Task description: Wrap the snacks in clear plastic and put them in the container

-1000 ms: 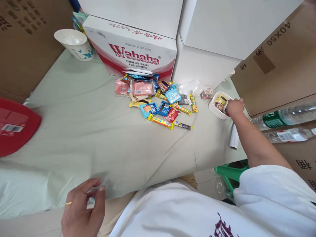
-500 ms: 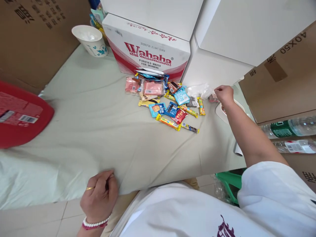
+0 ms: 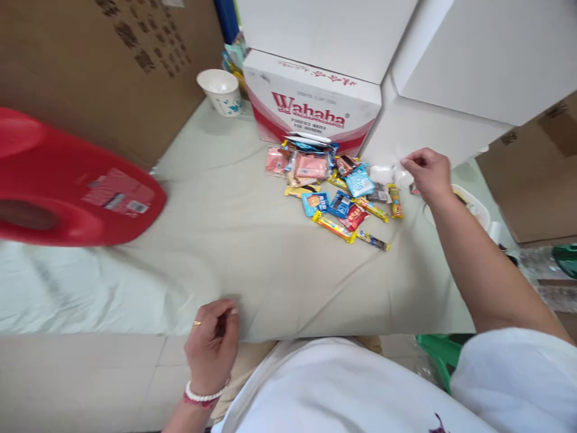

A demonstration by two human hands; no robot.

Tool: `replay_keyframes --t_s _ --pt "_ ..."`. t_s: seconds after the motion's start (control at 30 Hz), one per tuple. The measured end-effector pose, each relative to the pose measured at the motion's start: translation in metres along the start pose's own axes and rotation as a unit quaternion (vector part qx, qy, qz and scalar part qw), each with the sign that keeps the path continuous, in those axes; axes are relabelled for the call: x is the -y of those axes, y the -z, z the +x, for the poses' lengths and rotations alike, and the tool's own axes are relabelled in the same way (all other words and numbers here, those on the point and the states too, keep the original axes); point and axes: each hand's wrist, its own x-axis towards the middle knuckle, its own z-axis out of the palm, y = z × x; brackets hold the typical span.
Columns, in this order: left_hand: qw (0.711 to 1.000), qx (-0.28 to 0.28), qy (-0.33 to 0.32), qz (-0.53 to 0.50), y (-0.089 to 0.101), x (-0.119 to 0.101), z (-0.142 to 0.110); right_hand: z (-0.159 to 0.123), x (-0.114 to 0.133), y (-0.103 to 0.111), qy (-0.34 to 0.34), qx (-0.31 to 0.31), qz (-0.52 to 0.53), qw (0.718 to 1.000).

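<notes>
My right hand (image 3: 428,173) reaches over the back right of the table with thumb and fingers pinched. Its fingertips are right at a clear-wrapped white packet (image 3: 402,176); whether they grip it I cannot tell. Left of it lies a pile of wrapped snacks: a pink packet (image 3: 312,166), a light blue packet (image 3: 359,181), a dark blue packet (image 3: 341,204) and several yellow-wrapped sticks, one of them (image 3: 395,201) upright in view below the fingers. Under my right forearm is a white bowl (image 3: 481,210) with contents partly hidden. My left hand (image 3: 211,340) rests curled at the table's front edge, nothing visible in it.
A red plastic jug (image 3: 90,186) lies at the left. Behind the snacks stand a Wahaha carton (image 3: 315,111) and white boxes (image 3: 473,60). A paper cup (image 3: 220,93) is at the back left. Cardboard boxes (image 3: 180,120) flank the table; a green stool (image 3: 439,355) is below.
My view has swung left, so things appear farther right. My right hand has moved a little left, over the clear-wrapped packet. The left hand stays curled at the edge.
</notes>
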Motion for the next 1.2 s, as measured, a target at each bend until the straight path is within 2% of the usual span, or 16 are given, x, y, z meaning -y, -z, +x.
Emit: replay_keyframes --t_s 0.07,0.13,0.2,0.27,0.33,0.4,0.5,0.67,0.77,0.87,0.97,1.1,1.17,1.2 --pt "0.997 0.020 0.051 -0.059 0.000 -0.015 -0.001 -0.040 0.019 0.003 -0.054 0.005 0.187 0.981" --pt "0.985 0.076 0.089 -0.124 -0.005 -0.033 -0.001 -0.092 0.041 0.000 -0.085 0.068 0.313 0.943" --pt "0.960 0.148 0.131 -0.200 -0.015 -0.053 0.003 -0.148 0.065 -0.009 -0.103 0.141 0.356 0.918" --pt "0.922 0.195 0.185 -0.278 -0.029 -0.074 0.009 -0.198 0.086 -0.024 -0.094 0.206 0.364 0.903" --pt "0.886 0.217 0.234 -0.336 -0.044 -0.090 0.017 -0.235 0.102 -0.040 -0.090 0.234 0.372 0.894" --pt "0.867 0.215 0.256 -0.370 -0.057 -0.102 0.025 -0.258 0.112 -0.052 -0.095 0.235 0.382 0.889" --pt "0.863 0.197 0.262 -0.384 -0.070 -0.113 0.034 -0.272 0.115 -0.059 -0.085 0.239 0.378 0.890" --pt "0.878 0.195 0.233 -0.370 -0.075 -0.117 0.033 -0.273 0.111 -0.050 -0.001 0.259 0.323 0.911" --pt "0.878 0.212 0.213 -0.372 -0.076 -0.117 0.027 -0.274 0.110 -0.048 -0.005 0.267 0.334 0.904" --pt "0.866 0.235 0.210 -0.388 -0.075 -0.114 0.023 -0.272 0.109 -0.051 -0.014 0.260 0.353 0.899" --pt "0.849 0.228 0.220 -0.422 -0.070 -0.107 0.025 -0.269 0.103 -0.054 -0.069 0.258 0.430 0.862" --pt "0.806 0.223 0.258 -0.484 -0.060 -0.096 0.031 -0.262 0.090 -0.050 -0.221 0.243 0.528 0.783" --pt "0.774 0.221 0.293 -0.515 -0.056 -0.092 0.033 -0.259 0.085 -0.047 -0.267 0.250 0.536 0.761" --pt "0.761 0.216 0.307 -0.529 -0.054 -0.090 0.034 -0.258 0.083 -0.046 -0.278 0.255 0.532 0.758"
